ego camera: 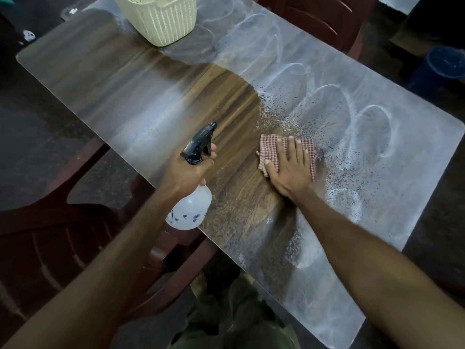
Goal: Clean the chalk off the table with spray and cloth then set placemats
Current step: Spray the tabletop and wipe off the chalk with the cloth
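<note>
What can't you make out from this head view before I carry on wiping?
- Basket: top cut off by the upper edge, so contents unseen.
- Placemats: none visible.
- Cloth: middle covered by the right hand.
- Bottle: label marks too small to read; neck wrapped by the left hand.
- Table: near corner cut off by the lower edge.

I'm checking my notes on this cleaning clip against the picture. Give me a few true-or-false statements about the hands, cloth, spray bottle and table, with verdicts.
1. The right hand presses flat on the checked cloth. True.
2. The left hand holds a sponge. False: it grips the spray bottle.
3. Chalk swirls remain on the table to the right of the cloth. True.
4. The cream basket stands on a chair. False: it stands on the table's far end.
5. Placemats are laid. False: none show.
</note>
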`<state>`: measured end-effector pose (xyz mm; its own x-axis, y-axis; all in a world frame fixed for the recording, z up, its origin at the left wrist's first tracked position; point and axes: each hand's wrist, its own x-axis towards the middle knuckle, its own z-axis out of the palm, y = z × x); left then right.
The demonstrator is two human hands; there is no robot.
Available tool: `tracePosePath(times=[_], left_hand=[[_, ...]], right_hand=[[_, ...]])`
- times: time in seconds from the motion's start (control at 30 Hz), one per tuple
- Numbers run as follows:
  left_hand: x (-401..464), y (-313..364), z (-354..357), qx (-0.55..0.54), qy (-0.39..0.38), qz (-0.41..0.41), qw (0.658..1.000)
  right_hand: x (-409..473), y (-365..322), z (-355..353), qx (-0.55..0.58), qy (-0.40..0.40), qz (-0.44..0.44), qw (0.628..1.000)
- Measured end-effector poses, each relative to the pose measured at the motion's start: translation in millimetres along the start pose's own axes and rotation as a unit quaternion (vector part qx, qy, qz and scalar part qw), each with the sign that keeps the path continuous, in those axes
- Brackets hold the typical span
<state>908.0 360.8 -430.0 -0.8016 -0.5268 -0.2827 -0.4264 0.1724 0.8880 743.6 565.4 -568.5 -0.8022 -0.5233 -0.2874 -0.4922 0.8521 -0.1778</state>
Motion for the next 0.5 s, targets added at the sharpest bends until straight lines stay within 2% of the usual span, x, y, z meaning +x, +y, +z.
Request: tracePosePath(times=[0.13,0.23,0.3,0.4,0.5], left_hand=[[12,2,2,-0.001,0.010,0.004,1.000],[19,2,1,-0.001,0.002,0.002,1.000],[23,1,-1,-0.011,-0.001,-0.003,1.000],[27,2,-4,-0.017,0.006,-0.004,1.000],[32,0,-4,-0.022,0.010,-0.003,1.000]], right_hand=[[-31,-41,18,-0.017,-0.011,-0.088,0.996],[-71,-36,31,0.007,-0.021,-0.133,0.991],[-73,-12,30,-0.001,-0.018,-0.107,0.994],[-32,23,12,-0.042,0.003,-0.014,0.999],[29,30,-10,0.002,0.034,0.037,0.999]])
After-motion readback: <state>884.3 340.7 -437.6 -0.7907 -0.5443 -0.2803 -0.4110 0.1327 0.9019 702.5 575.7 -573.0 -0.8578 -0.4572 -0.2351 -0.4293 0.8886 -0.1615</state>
